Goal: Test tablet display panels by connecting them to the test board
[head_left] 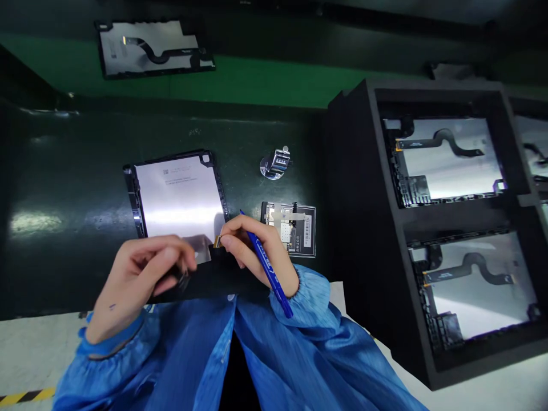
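Note:
A flat display panel (177, 197) with a silvery back and black frame lies on the dark worktable in front of me. My left hand (137, 279) is curled over the panel's near edge, gripping it. My right hand (252, 245) pinches a small gold-coloured connector tab (217, 242) at the panel's near right corner. A blue pen (268, 265) is tucked between the fingers of that same hand, pointing back toward my sleeve.
A small circuit board (291, 228) on a card lies right of the panel, a metal hand tally counter (274, 164) behind it. A black foam tray (355, 228) at right holds similar panels (445, 160). Another panel (149, 48) lies on the green belt at the back.

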### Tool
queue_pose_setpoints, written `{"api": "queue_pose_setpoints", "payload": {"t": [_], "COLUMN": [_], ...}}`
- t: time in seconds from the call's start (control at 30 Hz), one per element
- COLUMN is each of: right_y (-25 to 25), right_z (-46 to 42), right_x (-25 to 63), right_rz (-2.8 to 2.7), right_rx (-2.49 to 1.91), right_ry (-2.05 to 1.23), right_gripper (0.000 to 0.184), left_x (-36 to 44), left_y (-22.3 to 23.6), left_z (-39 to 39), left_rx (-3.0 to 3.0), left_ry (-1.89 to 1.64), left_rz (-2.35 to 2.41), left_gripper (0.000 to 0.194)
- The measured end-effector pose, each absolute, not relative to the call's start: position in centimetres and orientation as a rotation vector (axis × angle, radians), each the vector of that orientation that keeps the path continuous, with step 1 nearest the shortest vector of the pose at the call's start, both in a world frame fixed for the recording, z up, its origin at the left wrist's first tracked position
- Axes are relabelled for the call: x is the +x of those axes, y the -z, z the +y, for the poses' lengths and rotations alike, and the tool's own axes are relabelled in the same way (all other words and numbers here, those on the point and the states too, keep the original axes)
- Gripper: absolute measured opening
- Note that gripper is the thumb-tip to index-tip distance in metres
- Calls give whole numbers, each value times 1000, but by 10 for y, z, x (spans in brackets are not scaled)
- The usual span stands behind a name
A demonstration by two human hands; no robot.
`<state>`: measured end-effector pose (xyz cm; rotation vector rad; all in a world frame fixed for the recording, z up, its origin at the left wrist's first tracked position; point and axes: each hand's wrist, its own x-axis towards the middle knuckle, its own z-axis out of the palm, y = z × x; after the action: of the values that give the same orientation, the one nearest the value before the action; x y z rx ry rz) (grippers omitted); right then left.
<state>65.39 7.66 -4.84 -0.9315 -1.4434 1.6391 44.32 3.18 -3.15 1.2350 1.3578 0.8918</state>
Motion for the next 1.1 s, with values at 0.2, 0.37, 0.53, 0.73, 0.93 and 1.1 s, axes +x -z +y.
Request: {"api": "queue_pose_setpoints", "payload": {"t": [0.2,0.37,0.53,0.73,0.93,1.1], "right_y": [45,44,45,46,47,50], "right_z": [78,78,78,78,77,78], "right_x": [654,654,653,653,653,655], "right_rz": [-1494,-1466,-1508,-1515,-1517,-1558], "right_rx": [-947,-918,-991,-979,-978,-970], "right_ry": [-1600,-1621,-1569,-1548,-1513,-1474], "right_gripper": [27,22,30,28,21,15], "left_x": [477,478,480,485,487,486], "left_y": [39,39,37,37,34,34], "left_z": [32,30,28,29,30,32], "left_rx": [1266,1446,1484,1467,1500,1488], "left_ry": [-1150,-1135,-1115,-1146,-1125,-1076], "left_rz": [1579,1691,1745,1797,1805,1789], "left_gripper": [11,5,3,5,4,4]}}
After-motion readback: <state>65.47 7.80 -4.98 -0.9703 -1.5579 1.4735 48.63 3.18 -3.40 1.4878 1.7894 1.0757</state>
